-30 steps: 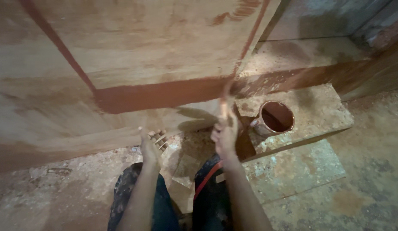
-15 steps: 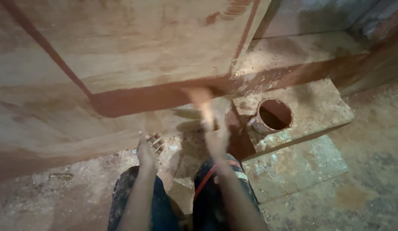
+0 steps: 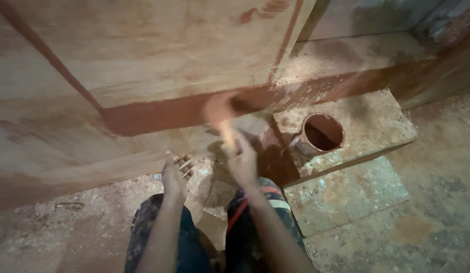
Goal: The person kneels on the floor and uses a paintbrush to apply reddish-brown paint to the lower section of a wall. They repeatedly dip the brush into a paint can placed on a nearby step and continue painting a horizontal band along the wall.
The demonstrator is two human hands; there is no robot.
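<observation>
My right hand (image 3: 242,161) grips a paintbrush (image 3: 220,112), blurred by motion, whose bristles touch the reddish-brown painted edge (image 3: 164,115) of a large wooden panel (image 3: 144,55). My left hand (image 3: 172,176) rests with its fingers spread against the lower wooden surface, just left of the right hand, holding nothing. A mug of reddish-brown paint (image 3: 321,134) stands on a stained board (image 3: 376,126) to the right of my right hand.
A second stained board (image 3: 346,194) lies lower on the dusty floor at the right. My knees in dark, paint-flecked trousers (image 3: 159,237) are at the bottom. A dark wooden edge (image 3: 437,76) runs along the far right.
The brush has swept left along the painted edge, from near the panel's right corner towards its middle. My left hand has stayed put.
</observation>
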